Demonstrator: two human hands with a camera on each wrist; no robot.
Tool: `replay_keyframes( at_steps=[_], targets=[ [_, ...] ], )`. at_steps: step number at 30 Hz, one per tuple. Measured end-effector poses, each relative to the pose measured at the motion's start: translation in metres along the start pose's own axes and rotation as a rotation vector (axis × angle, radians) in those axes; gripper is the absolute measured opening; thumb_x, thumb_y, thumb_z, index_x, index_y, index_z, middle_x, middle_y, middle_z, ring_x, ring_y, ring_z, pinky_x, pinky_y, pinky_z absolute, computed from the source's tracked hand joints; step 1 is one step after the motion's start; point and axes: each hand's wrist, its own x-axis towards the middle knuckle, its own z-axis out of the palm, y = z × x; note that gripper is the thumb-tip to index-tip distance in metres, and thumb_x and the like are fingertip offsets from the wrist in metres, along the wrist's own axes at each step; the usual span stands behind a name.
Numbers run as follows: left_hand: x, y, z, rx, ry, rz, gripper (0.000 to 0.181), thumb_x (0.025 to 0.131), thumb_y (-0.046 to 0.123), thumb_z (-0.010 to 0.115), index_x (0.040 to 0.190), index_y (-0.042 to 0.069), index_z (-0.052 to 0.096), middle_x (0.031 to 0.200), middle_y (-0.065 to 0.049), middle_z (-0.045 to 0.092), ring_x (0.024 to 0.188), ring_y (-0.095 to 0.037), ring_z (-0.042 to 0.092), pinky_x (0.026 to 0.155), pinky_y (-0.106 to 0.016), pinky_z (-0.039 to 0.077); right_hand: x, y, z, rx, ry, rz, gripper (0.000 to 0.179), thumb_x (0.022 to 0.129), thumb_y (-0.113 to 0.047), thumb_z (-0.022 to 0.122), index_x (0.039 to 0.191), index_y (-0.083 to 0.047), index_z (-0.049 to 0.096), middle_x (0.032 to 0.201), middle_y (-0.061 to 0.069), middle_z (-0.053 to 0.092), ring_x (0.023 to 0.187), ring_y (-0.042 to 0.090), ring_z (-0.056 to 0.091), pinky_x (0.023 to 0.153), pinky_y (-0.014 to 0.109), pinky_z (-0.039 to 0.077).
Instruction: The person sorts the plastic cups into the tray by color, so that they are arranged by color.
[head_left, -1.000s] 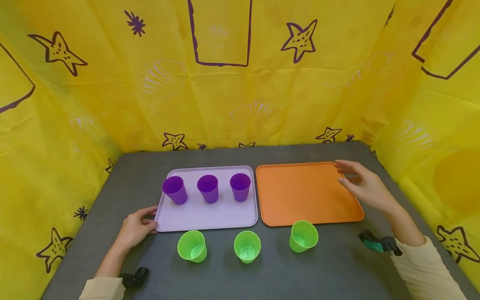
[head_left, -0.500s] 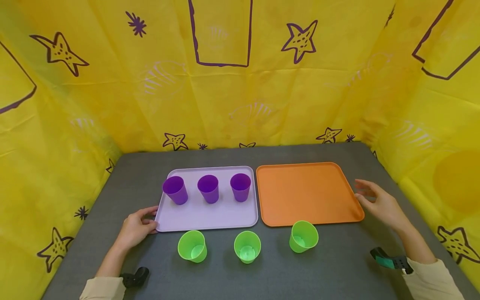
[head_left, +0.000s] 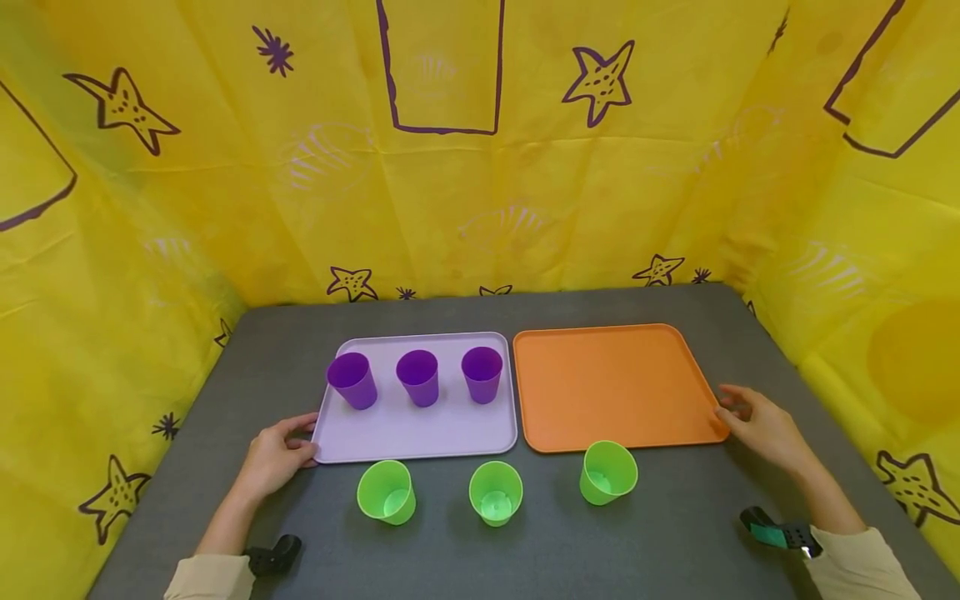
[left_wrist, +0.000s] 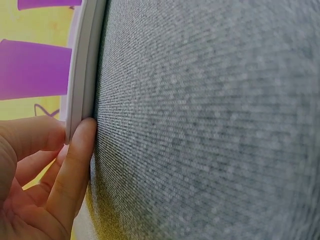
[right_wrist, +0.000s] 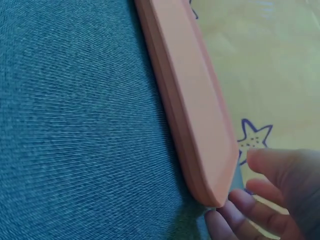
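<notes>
My left hand (head_left: pixel 272 460) pinches the near left corner of the lilac tray (head_left: pixel 420 437); in the left wrist view the thumb (left_wrist: pixel 45 134) lies on the rim and a finger (left_wrist: pixel 75 160) presses from beneath. Three purple cups (head_left: pixel 417 379) stand upright in a row on that tray. At the near right corner of the orange tray (head_left: pixel 615 387) is my right hand (head_left: pixel 767 429), fingers loosely bent. The right wrist view has its fingertips (right_wrist: pixel 218 222) close against the tray's corner, the thumb (right_wrist: pixel 265 160) apart from the other fingers. Whether the thumb touches the rim I cannot tell.
In front of the trays three green cups stand upright on the dark grey table (head_left: pixel 540 558): a left one (head_left: pixel 386 493), a middle one (head_left: pixel 496 493) and a right one (head_left: pixel 608 473). A yellow patterned cloth (head_left: pixel 450 192) encloses the back and sides.
My right hand has moved from over the orange tray's far right part, outward and nearer, to its near right corner. The left hand, cups and trays stay put.
</notes>
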Motion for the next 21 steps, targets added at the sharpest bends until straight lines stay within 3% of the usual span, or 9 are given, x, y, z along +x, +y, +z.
replay_keyframes(
  at_steps=[11,17,21],
  targets=[
    [-0.005,0.006,0.001,0.006,0.037,0.027,0.048,0.083,0.001,0.063,0.127,-0.008,0.048,0.117,-0.029,0.054,0.077,-0.017,0.067,0.061,-0.023,0.055,0.001,0.001,0.005,-0.042,-0.052,0.03,0.044,0.088,-0.021,0.058,0.116,0.012,0.052,0.094,0.021,0.062,0.082,0.035,0.06,0.064,0.036,0.047],
    [-0.016,0.014,-0.003,0.113,0.112,0.105,0.044,0.084,0.009,0.064,0.124,-0.004,0.052,0.117,-0.024,0.058,0.089,-0.028,0.066,0.063,-0.017,0.051,0.002,0.004,0.008,-0.036,-0.062,0.048,0.043,0.087,-0.018,0.058,0.117,0.012,0.051,0.092,0.021,0.062,0.082,0.035,0.06,0.064,0.038,0.047],
    [-0.024,0.02,-0.006,0.169,0.167,0.164,0.041,0.084,0.012,0.065,0.121,-0.001,0.056,0.117,-0.019,0.059,0.091,-0.027,0.066,0.066,-0.014,0.049,0.002,0.006,0.01,-0.032,-0.045,0.044,0.04,0.085,-0.015,0.059,0.115,0.011,0.052,0.089,0.018,0.062,0.078,0.031,0.06,0.063,0.036,0.046]
  ],
)
